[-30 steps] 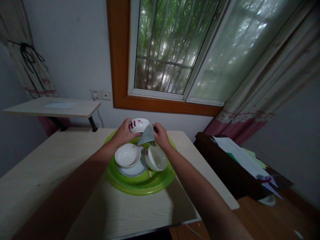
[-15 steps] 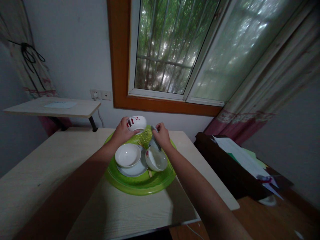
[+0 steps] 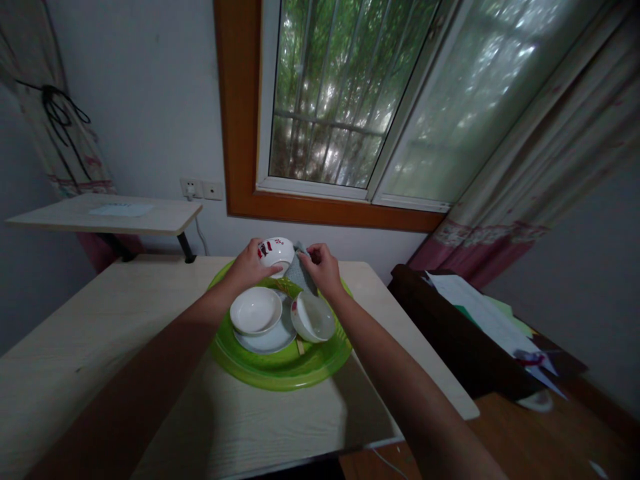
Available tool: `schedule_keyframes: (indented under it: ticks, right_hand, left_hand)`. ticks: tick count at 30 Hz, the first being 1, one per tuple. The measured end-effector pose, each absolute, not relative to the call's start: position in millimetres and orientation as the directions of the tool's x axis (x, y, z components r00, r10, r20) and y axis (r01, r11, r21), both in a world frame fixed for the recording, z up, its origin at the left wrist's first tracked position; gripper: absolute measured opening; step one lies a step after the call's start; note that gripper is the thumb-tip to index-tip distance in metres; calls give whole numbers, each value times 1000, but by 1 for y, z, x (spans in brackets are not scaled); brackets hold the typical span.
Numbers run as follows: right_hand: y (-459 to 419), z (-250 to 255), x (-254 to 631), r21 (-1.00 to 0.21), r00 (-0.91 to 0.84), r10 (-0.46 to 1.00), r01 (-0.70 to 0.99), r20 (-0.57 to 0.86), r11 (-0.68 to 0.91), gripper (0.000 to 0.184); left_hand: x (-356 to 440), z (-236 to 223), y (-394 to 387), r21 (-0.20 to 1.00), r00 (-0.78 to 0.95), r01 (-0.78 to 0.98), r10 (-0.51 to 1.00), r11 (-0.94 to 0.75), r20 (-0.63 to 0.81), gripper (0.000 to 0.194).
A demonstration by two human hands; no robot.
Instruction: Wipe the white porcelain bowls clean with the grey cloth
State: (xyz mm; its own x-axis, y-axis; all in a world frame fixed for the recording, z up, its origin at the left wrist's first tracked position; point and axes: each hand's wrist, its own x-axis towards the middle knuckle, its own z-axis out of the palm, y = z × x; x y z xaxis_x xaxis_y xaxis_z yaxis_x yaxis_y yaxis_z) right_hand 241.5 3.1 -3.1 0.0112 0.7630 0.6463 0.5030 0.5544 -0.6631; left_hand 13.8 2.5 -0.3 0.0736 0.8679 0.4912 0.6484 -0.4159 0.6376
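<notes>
My left hand (image 3: 251,265) grips a white bowl with red and dark markings (image 3: 277,252), tilted on its side above the back of a green plastic basin (image 3: 277,382). A grey cloth (image 3: 301,273) hangs from the pinched fingers of my right hand (image 3: 323,269), its upper edge against or close beside the held bowl. In the basin, a white bowl (image 3: 256,311) rests on a white plate (image 3: 267,343). To their right leans another bowl with a small red pattern (image 3: 313,317), below my right hand. A piece of a wooden stick (image 3: 300,345), perhaps a chopstick, pokes out between them.
The basin stands on a light wooden table (image 3: 165,387). At the left is a raised shelf (image 3: 110,213) on dark legs with a paper on it. A window (image 3: 345,100) lies behind the table. Papers (image 3: 480,317) cover a dark brown piece of furniture at right.
My right hand has brought the cloth up and left to the held bowl, and more of the cloth shows. The left hand and its bowl have shifted slightly right and down.
</notes>
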Motion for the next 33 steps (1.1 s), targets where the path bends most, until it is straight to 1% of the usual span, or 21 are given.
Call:
schedule_keyframes:
  ticks: [3,7,10,14,16,18,20,24,26,29,33]
  right_hand:
    - [1,-3,240,-579,-91,719,529,689,621,27]
    - [-5,1,237,-381,-310,592,532,744,757,23]
    - [-13,6,235,-263,-454,521,516,723,815,32]
    - [-20,9,231,-173,-572,478,506,667,845,46]
    - [-20,9,229,-154,-593,474,508,650,847,48]
    - [-18,7,227,-160,-583,486,520,651,839,49]
    - [-15,4,228,-191,-539,516,545,665,816,50]
    - [-5,-4,233,-290,-415,615,616,671,732,48]
    - [-2,-7,236,-310,-395,637,629,662,713,47]
    - [-5,-5,237,-280,-424,608,614,671,738,46]
    - [-15,3,231,-167,-569,498,534,654,829,49]
  left_hand:
    - [14,0,1,633,105,649,874,-422,474,71]
    - [14,-1,3,652,80,639,878,-408,471,71]
    - [12,-3,7,676,54,626,886,-390,461,72]
    - [9,-7,12,679,49,619,882,-395,468,70]
    - [9,-8,13,677,52,619,880,-399,471,69]
    - [9,-8,13,685,47,614,884,-393,465,69]
    - [9,-7,12,693,31,611,887,-382,461,69]
    - [10,-2,9,688,5,623,881,-372,472,73]
    - [10,-1,8,684,4,629,881,-369,472,74]
    - [9,-2,8,678,19,631,881,-377,472,72]
    - [10,-7,9,617,112,646,855,-450,506,66]
